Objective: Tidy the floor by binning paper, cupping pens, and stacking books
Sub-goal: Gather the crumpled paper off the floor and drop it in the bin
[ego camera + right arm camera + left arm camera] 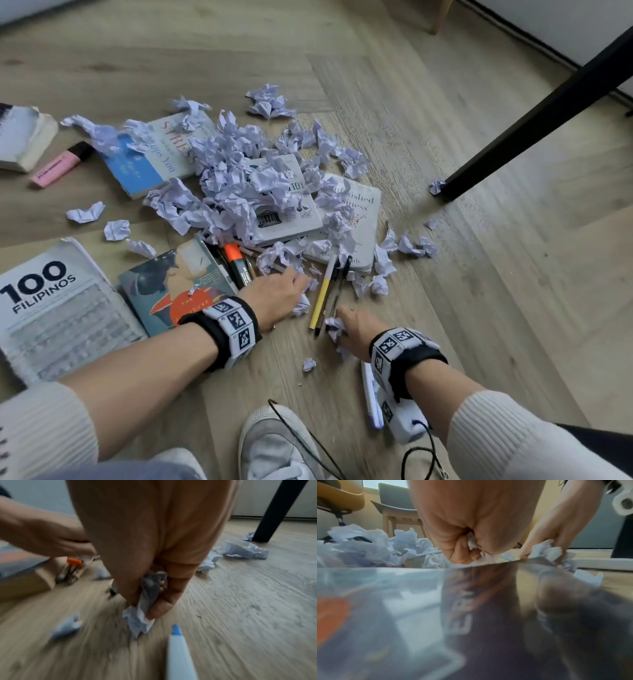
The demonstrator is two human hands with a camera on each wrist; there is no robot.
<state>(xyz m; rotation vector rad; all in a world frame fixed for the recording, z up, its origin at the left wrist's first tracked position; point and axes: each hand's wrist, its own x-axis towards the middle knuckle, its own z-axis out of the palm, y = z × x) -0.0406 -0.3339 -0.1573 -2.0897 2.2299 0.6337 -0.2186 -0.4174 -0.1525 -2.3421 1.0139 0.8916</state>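
A heap of crumpled pale paper (236, 178) lies over several books (291, 209) on the wood floor. My left hand (299, 291) grips a crumpled paper ball (471, 543) beside the book with an orange circle (178, 284). My right hand (340, 325) pinches another paper ball (140, 616), just right of a yellow-white pen (322, 294) and black pens (339, 284). An orange marker (236, 260) lies by the left hand. A white pen with a blue tip (178, 655) lies under my right wrist.
The "100 Filipinos" book (51, 301) lies at the near left, with a worn book (20, 137) and a pink highlighter (58, 164) at the far left. A black table leg (534, 126) stands on the right. My shoe (277, 445) and a cable are near the bottom.
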